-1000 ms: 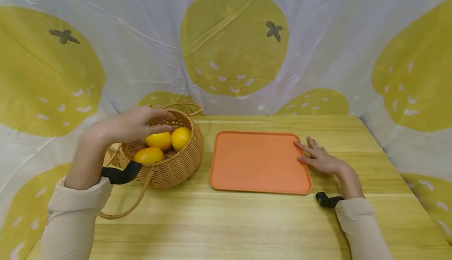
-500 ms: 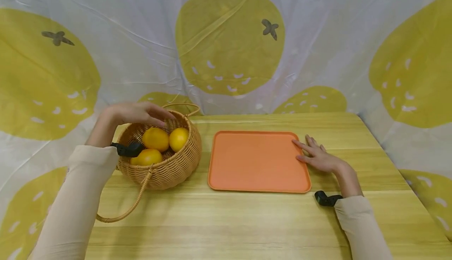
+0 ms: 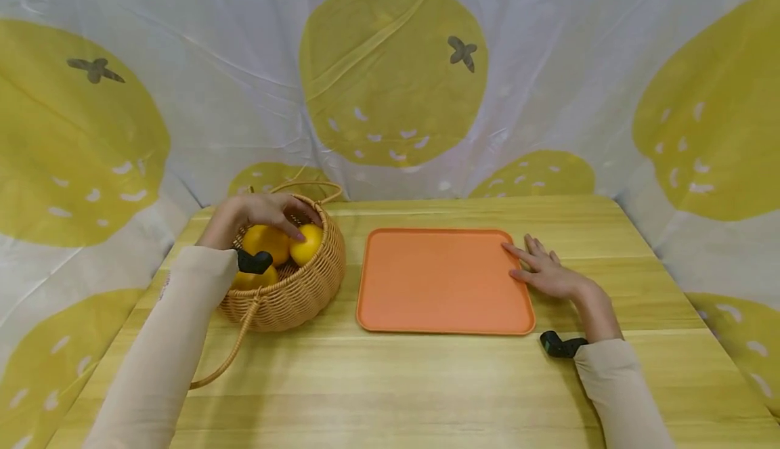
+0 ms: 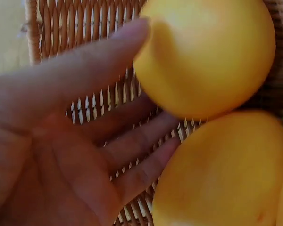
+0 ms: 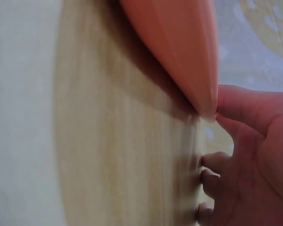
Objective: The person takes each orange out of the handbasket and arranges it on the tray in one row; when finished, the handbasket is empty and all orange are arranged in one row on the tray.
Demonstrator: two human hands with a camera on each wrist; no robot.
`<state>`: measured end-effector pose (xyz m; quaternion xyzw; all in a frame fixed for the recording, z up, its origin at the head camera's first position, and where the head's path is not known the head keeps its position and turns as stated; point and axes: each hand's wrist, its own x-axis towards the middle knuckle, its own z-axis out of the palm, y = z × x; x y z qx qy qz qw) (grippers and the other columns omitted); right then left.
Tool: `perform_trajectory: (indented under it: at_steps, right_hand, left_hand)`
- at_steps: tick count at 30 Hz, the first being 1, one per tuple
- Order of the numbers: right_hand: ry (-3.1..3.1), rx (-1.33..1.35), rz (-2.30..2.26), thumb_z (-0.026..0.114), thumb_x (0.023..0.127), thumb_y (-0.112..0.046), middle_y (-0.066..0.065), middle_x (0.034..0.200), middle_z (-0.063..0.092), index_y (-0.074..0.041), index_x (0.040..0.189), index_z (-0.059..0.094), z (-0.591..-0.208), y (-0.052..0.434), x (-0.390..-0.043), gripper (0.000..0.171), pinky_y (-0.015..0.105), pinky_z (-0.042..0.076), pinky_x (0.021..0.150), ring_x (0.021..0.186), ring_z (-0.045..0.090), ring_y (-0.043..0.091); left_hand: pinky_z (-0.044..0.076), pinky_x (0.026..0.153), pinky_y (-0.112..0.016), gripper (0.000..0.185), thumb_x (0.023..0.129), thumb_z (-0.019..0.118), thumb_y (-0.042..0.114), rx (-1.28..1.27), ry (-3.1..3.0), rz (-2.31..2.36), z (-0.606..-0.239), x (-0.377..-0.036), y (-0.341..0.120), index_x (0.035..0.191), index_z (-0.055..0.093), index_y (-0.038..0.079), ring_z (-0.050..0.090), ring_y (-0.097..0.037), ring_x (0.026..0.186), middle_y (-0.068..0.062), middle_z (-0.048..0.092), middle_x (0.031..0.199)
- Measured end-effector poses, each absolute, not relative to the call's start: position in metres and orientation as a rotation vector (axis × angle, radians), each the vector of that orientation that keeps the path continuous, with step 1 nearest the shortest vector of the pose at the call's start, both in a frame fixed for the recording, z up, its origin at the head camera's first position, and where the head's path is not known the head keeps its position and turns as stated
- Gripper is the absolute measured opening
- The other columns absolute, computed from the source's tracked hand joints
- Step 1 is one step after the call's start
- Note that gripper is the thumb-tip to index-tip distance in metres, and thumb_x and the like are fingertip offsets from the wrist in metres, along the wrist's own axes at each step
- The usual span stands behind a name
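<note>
Left of centre in the head view, the left hand point(image 3: 266, 210) reaches into the wicker basket point(image 3: 298, 308), thumb against the rightmost yellow fruit point(image 3: 309, 246), fingers extended, not clenched. A sound grip probably wants them curled beneath it, clear of the neighbouring fruit point(image 3: 266, 240). It looks smooth, rounded. Right of centre, the orange tray point(image 3: 445, 280) meets the unclenched, spread right hand point(image 3: 553, 277).
</note>
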<state>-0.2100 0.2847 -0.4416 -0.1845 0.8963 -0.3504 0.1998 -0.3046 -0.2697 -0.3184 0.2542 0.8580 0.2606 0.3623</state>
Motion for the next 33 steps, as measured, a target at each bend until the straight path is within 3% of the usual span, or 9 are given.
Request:
perform_trajectory:
  at_steps: [10,18,22,28,33]
  right_hand:
    - [2.510,-0.508,-0.965,0.049,0.110,-0.034,0.036,0.166,-0.019,-0.004,0.165,0.020,-0.4412,0.2840,-0.2088,0.069,0.075,-0.017,0.116,0.153,-0.022,0.055]
    - [2.513,-0.500,-0.970,0.049,0.110,-0.035,0.035,0.166,-0.018,-0.005,0.165,0.021,-0.4417,0.2846,-0.2057,0.069,0.075,-0.017,0.116,0.153,-0.021,0.055]
    - [2.511,-0.497,-0.975,0.050,0.110,-0.035,0.035,0.166,-0.019,-0.006,0.165,0.021,-0.4429,0.2851,-0.2054,0.069,0.075,-0.017,0.117,0.153,-0.021,0.055]
    - [2.510,-0.498,-0.975,0.050,0.110,-0.035,0.035,0.166,-0.019,-0.006,0.165,0.021,-0.4428,0.2843,-0.2061,0.068,0.074,-0.017,0.117,0.153,-0.022,0.055]
    - [2.514,-0.505,-0.969,0.049,0.110,-0.035,0.035,0.166,-0.019,-0.005,0.165,0.022,-0.4422,0.2839,-0.2068,0.068,0.075,-0.016,0.117,0.153,-0.021,0.055]
  left_hand:
    - [0.047,0.103,-0.032,0.036,0.095,0.075,0.011,0.595,2.163,0.758,-0.3294,-0.3041,-0.2733,0.126,0.062,-0.001,0.057,-0.027,0.125,-0.015,0.063,0.132]
    - [0.041,0.118,-0.051,0.055,0.097,0.074,0.019,0.628,2.140,0.679,-0.3265,-0.3043,-0.2741,0.146,0.055,0.004,0.049,-0.036,0.142,-0.018,0.053,0.152]
    - [0.042,0.117,-0.051,0.056,0.098,0.073,0.024,0.618,2.139,0.612,-0.3258,-0.3047,-0.2746,0.149,0.055,0.010,0.050,-0.034,0.141,-0.015,0.053,0.153]
    - [0.048,0.110,-0.043,0.054,0.090,0.082,0.018,0.651,2.208,0.694,-0.3272,-0.3018,-0.2763,0.140,0.065,0.010,0.055,-0.032,0.135,-0.015,0.060,0.146]
    - [0.046,0.112,-0.046,0.053,0.084,0.086,0.014,0.659,2.267,0.752,-0.3258,-0.2989,-0.2781,0.135,0.070,0.009,0.050,-0.034,0.140,-0.016,0.057,0.149]
